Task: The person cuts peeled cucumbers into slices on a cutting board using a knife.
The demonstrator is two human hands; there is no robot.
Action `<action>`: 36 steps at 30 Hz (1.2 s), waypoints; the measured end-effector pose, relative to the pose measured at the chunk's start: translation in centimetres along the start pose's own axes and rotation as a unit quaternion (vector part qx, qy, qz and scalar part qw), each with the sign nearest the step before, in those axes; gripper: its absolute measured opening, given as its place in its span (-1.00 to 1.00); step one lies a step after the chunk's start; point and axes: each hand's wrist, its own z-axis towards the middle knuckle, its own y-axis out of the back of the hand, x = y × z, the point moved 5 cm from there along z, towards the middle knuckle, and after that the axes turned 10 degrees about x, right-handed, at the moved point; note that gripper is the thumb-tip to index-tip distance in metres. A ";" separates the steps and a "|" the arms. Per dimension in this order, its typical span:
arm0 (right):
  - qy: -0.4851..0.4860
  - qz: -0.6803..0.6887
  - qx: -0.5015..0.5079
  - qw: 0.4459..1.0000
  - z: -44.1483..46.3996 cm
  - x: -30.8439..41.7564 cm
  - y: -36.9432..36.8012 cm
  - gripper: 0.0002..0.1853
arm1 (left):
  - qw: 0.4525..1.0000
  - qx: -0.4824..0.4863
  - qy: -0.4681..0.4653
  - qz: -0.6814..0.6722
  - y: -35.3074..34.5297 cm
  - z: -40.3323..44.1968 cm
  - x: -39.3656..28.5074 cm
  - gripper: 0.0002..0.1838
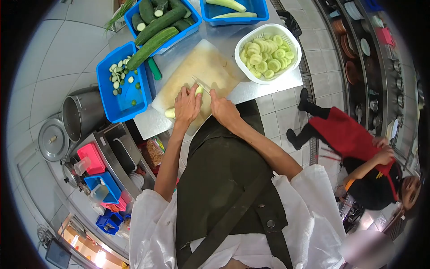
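My left hand (pixel 187 105) is closed over a pale peeled cucumber (pixel 170 113) on the cutting board (pixel 197 58); both ends of the cucumber show past the fingers. My right hand (pixel 222 107) grips a knife (pixel 201 84), its handle hidden in the fist and its blade lying across near the cucumber's far end. Whether the blade touches the cucumber is too small to tell. To the right, a white basket (pixel 237 54) holds many pale green cucumber slices (pixel 268 54). A green-handled tool (pixel 154 68) rests left of the board.
A blue bin (pixel 105 96) at left holds cut cucumber ends. Behind it, another blue bin (pixel 195 29) is piled with unpeeled cucumbers (pixel 163 24); a third (pixel 264 15) has peeled ones. A co-worker in a red apron (pixel 347 134) stands at right by shelves. A large pot (pixel 80 114) stands left.
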 end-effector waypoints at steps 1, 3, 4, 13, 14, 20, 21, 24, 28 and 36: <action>-0.001 0.000 -0.001 1.000 -0.1 0.1 0.1 -0.77 | 1.000 0.001 -0.001 -0.001 0.1 0.0 -0.1 -0.58; -0.003 -0.003 0.010 1.000 -0.3 0.1 0.2 -0.78 | 0.999 0.030 0.012 -0.002 0.1 0.2 0.0 -0.60; -0.004 -0.004 0.009 1.000 -0.3 0.1 0.3 -0.78 | 0.999 0.030 0.011 -0.003 0.2 0.3 -0.1 -0.60; -0.018 -0.040 0.004 0.999 1.7 0.8 -0.9 -0.83 | 1.000 -0.006 -0.018 0.016 0.0 0.5 -0.2 -0.62; -0.007 -0.044 -0.004 0.999 2.5 0.9 -1.0 -0.82 | 1.000 -0.010 -0.019 0.022 0.0 0.6 -0.1 -0.63; 0.034 -0.016 0.000 0.999 -0.1 -3.5 -3.2 -0.75 | 1.000 -0.012 0.006 0.023 0.0 0.4 -0.1 -0.64; 0.007 -0.017 0.043 0.999 -1.4 -4.7 -3.5 -0.73 | 1.000 -0.015 0.005 0.010 0.0 0.4 -0.1 -0.64; -0.012 0.011 0.087 0.996 -5.2 -6.5 -2.1 -0.72 | 1.000 -0.013 -0.001 -0.022 0.5 0.1 -0.2 -0.63; 0.009 0.048 0.021 0.999 -5.6 -5.0 -0.8 -0.75 | 0.997 -0.014 -0.029 -0.069 1.0 -0.2 0.3 -0.63; 0.024 0.045 0.020 0.998 -0.2 -0.9 -0.8 -0.78 | 0.997 -0.032 -0.033 -0.070 1.1 -0.1 -0.2 -0.63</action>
